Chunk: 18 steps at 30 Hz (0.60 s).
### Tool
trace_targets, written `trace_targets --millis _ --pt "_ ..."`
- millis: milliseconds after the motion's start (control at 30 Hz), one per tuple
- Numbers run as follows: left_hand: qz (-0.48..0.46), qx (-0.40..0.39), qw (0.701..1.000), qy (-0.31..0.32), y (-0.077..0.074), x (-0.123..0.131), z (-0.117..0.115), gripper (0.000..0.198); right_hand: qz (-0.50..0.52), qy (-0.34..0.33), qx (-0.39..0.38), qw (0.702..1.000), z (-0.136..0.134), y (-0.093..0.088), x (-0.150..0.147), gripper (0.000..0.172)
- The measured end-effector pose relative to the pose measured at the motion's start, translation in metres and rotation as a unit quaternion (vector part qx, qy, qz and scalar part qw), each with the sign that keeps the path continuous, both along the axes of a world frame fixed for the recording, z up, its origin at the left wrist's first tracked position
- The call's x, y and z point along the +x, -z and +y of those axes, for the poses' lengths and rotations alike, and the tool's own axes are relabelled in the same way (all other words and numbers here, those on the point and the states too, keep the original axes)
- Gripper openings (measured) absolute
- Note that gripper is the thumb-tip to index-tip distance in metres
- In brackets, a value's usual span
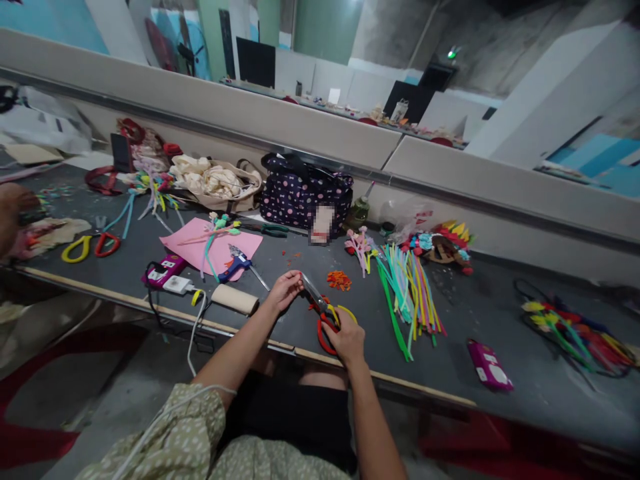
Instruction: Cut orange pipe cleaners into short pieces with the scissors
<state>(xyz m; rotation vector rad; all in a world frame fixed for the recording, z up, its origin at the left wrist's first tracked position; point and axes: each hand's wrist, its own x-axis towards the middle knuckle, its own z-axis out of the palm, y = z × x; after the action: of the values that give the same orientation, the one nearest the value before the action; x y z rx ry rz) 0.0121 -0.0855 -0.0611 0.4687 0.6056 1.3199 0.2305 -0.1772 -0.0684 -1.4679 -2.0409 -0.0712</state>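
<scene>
My right hand (347, 333) grips a pair of scissors (315, 291) by the red and yellow handles, and the blades are spread apart, pointing away from me. At their tips, my left hand (286, 291) is closed in a pinch. Whatever sits between its fingers is too small to make out. Just beyond the scissors lies a little pile of orange snippets (339, 281). More red-orange bits show beside the blades. Right of them, a bundle of long pipe cleaners (410, 287) in green, mint, yellow and pink is spread on the dark table (465, 313).
Left of my hands are a cardboard tube (235, 300), a blue glue gun (235, 264), pink paper (185, 235) and a purple device (165, 272) with cables. Behind stands a dotted bag (300, 190). Another purple pack (490, 365) lies right. At far left, another person's hand (15, 207) shows.
</scene>
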Motion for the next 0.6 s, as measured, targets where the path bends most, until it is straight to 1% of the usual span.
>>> trace_targets --millis 167,367,600 --pt "0.012 -0.011 1.000 -0.006 -0.002 0.001 0.000 0.026 0.004 -0.001 -0.002 1.000 0.001 0.005 0.001 0.047" --pt "0.023 -0.006 1.000 -0.017 0.001 0.002 0.003 0.030 -0.004 0.001 0.007 1.000 0.002 0.011 0.002 0.047" --pt "0.009 0.002 1.000 0.000 0.000 0.002 0.001 0.030 0.007 -0.004 0.011 1.000 0.001 0.006 0.002 0.048"
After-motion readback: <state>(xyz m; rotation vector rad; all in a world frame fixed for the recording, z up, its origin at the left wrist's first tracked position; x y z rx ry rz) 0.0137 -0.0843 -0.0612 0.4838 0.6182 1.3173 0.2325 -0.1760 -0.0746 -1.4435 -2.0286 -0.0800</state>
